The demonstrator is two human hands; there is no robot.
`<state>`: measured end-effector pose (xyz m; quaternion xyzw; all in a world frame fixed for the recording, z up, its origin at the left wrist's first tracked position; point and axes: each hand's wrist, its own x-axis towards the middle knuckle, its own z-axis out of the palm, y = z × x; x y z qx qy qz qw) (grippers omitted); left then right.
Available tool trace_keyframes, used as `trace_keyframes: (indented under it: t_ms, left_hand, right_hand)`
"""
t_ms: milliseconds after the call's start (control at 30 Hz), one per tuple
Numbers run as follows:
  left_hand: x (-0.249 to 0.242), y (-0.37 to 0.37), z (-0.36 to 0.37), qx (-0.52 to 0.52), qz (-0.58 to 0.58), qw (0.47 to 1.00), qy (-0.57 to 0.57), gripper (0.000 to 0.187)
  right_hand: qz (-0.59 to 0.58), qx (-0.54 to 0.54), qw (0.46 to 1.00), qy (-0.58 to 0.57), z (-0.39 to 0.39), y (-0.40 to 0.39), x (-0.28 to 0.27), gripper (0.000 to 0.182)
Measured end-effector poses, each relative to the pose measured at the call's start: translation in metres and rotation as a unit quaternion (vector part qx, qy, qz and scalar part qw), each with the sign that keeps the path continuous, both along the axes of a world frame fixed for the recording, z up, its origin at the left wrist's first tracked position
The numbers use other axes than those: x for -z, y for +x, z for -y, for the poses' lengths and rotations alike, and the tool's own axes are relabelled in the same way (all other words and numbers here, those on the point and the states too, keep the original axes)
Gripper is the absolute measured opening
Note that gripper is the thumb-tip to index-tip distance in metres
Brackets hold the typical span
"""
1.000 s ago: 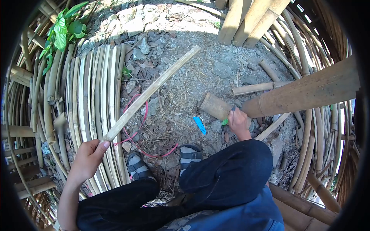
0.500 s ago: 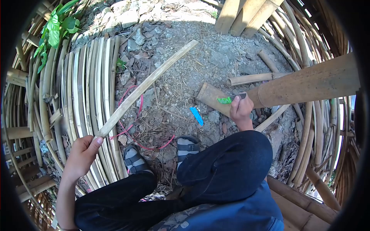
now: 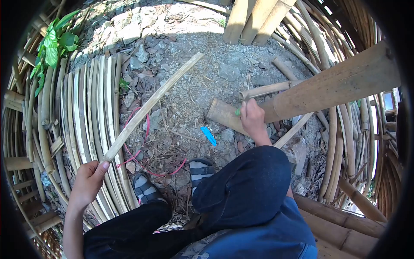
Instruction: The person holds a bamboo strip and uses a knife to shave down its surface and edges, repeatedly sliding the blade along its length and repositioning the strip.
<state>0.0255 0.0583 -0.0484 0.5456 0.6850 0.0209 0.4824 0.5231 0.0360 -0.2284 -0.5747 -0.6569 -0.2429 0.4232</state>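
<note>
My left hand (image 3: 87, 182) grips the near end of a long pale bamboo strip (image 3: 152, 104) that slants up and away over the stony ground. My right hand (image 3: 251, 118) is closed around a knife with a green handle (image 3: 237, 112); most of the knife is hidden by the hand. The hand rests against a short bamboo piece (image 3: 222, 115) lying on the ground, just below a thick bamboo pole (image 3: 336, 84) that runs off to the right. A small blue object (image 3: 209, 135) lies on the ground near my feet.
A row of split bamboo slats (image 3: 88, 112) lies at left. A pink cord (image 3: 144, 129) loops on the ground. Curved bamboo strips (image 3: 345, 142) pile up at right. Upright bamboo posts (image 3: 254, 17) stand at the back. My sandalled feet (image 3: 200, 169) and dark trousers fill the foreground.
My right hand lifted from the ground beside the short bamboo piece up onto it with the green-handled knife. The view shifted slightly; the left hand keeps its hold on the strip.
</note>
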Motion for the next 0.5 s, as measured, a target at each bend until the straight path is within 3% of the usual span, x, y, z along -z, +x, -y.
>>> trace_keyframes:
  t_ms: [67,133,200,233,267,333,400,500]
  left_hand:
    - [-0.002,-0.002,-0.006,-0.006,0.018,1.0,0.008,0.046]
    - [-0.005,-0.003,0.002,0.002,0.015,1.0,-0.001,0.046]
    - [-0.006,-0.004,0.002,0.004,0.018,1.0,0.015,0.046]
    - [-0.003,-0.009,0.0,0.007,0.021,1.0,0.019,0.046]
    - [-0.002,-0.013,0.0,0.009,0.022,1.0,0.019,0.046]
    - [-0.01,-0.01,0.0,0.008,0.025,0.999,0.033,0.046]
    - [-0.018,-0.007,0.001,-0.015,0.045,0.999,0.019,0.047]
    - [-0.022,-0.01,0.003,-0.009,0.057,0.997,0.051,0.047]
  right_hand:
    - [-0.025,-0.054,0.986,-0.157,-0.009,-0.001,0.011,0.015]
    - [-0.08,-0.045,0.987,-0.13,-0.01,0.0,-0.007,0.019]
    - [-0.223,-0.045,0.961,-0.157,-0.014,0.003,-0.045,0.021]
    - [-0.394,-0.059,0.885,-0.243,-0.014,0.011,-0.052,0.026]
    - [-0.388,-0.063,0.889,-0.236,-0.016,0.014,-0.067,0.026]
    - [-0.608,-0.185,0.731,-0.249,-0.017,0.008,-0.113,0.027]
    - [-0.56,-0.217,0.765,-0.235,-0.019,0.006,-0.146,0.033]
    - [-0.625,-0.41,0.628,-0.216,-0.012,-0.013,-0.207,0.041]
